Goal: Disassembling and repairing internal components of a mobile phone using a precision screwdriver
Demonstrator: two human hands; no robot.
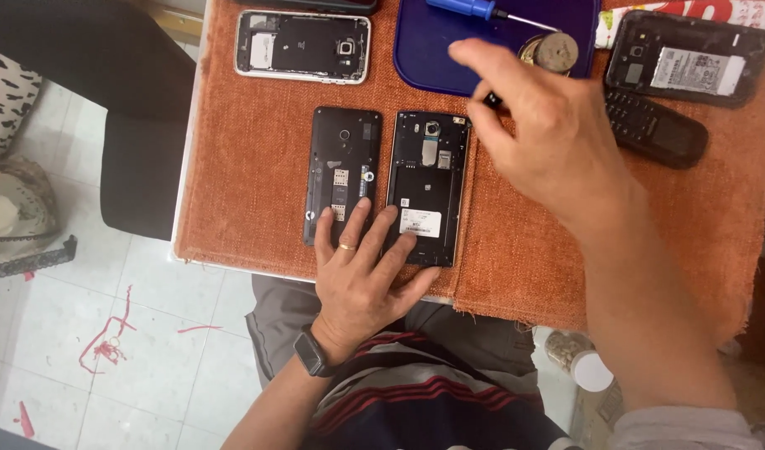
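two opened black phones are lying side by side at the frame's centre on the orange cloth. the left hand is pressing flat, fingers spread, steadying their lower ends. the right hand is hovering loosely curled toward the blue tray, holding nothing clear, near a screwdriver.

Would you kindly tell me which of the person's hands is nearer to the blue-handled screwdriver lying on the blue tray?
The right hand: its fingertips hover just below the blue-handled screwdriver. The left hand rests far lower, fingers on the two opened black phones.
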